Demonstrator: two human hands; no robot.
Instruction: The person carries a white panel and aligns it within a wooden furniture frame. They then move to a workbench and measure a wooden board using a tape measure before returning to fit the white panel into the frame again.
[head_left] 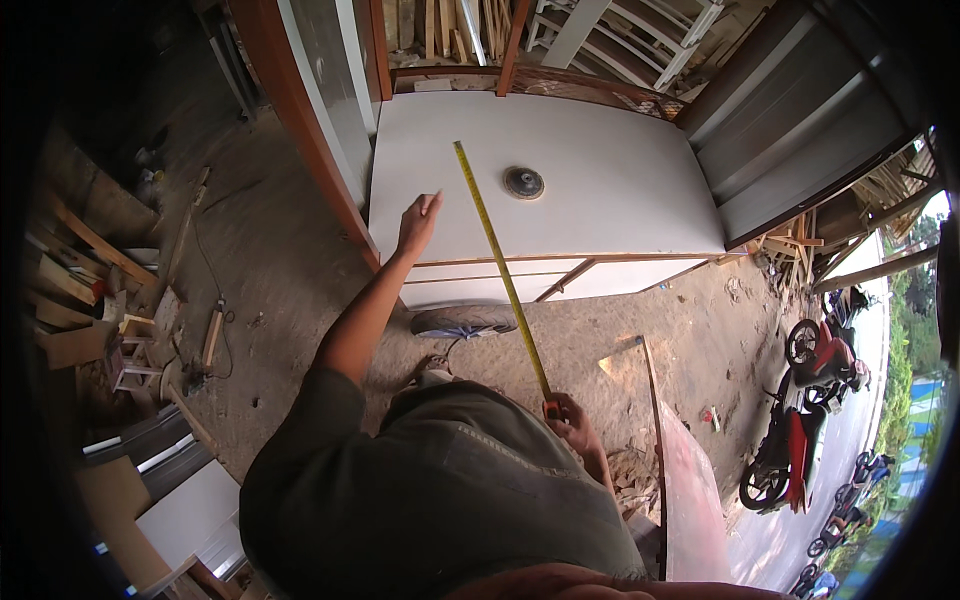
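My right hand (573, 428) is closed around the case of a tape measure, low and close to my body. Its yellow blade (497, 255) runs out stiffly, away from me, over the white panel (620, 190) of a wood-edged cart. The blade's far end lies above the panel, right of my left hand. My left hand (418, 222) is raised over the panel's left part, its fingers pinched together. A small pale tip shows at the fingers, too small to name. On the panel, right of the blade, sits a dark round disc (523, 182) with a pale rim.
Brown posts with grey sheets (345, 80) rise at the cart's left; a grey panel (800, 110) stands at its right. A tyre (463, 320) sits below the front edge. Scrap wood (120, 260) lies left, a pinkish sheet (690, 490) leans right, and red motorcycles (800, 440) stand beyond.
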